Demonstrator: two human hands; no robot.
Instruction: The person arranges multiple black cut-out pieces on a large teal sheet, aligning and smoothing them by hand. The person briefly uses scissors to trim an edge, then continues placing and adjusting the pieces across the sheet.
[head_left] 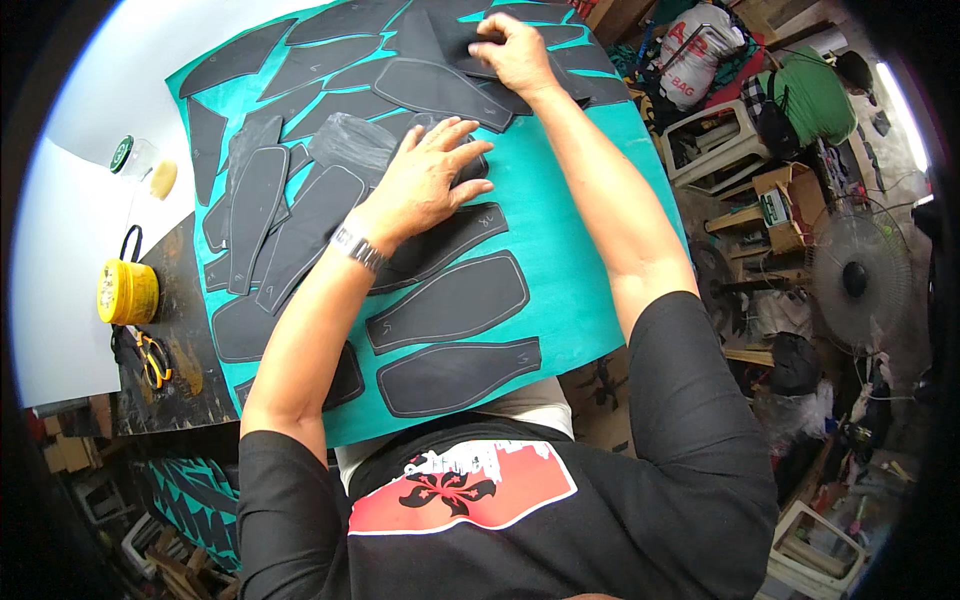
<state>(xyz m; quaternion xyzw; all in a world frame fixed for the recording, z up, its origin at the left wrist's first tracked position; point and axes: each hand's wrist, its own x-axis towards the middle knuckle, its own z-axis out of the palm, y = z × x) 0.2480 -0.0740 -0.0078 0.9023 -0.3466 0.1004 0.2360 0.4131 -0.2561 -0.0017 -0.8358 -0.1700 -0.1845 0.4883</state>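
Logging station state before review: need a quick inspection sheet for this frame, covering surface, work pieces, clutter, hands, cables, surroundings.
Surface: teal sheet spread over a dark bench, white board at its left.
Job's things: many dark sole-shaped cutouts laid on the sheet, some overlapping.
Clutter: yellow tub, orange-handled scissors, small jar with green lid.
Grippers: left hand pressed flat on cutouts, watch on wrist; right hand grips a cutout at the far edge.
Cables: nothing seen.
Surroundings: standing fan, sacks, boxes and plastic stools at right.
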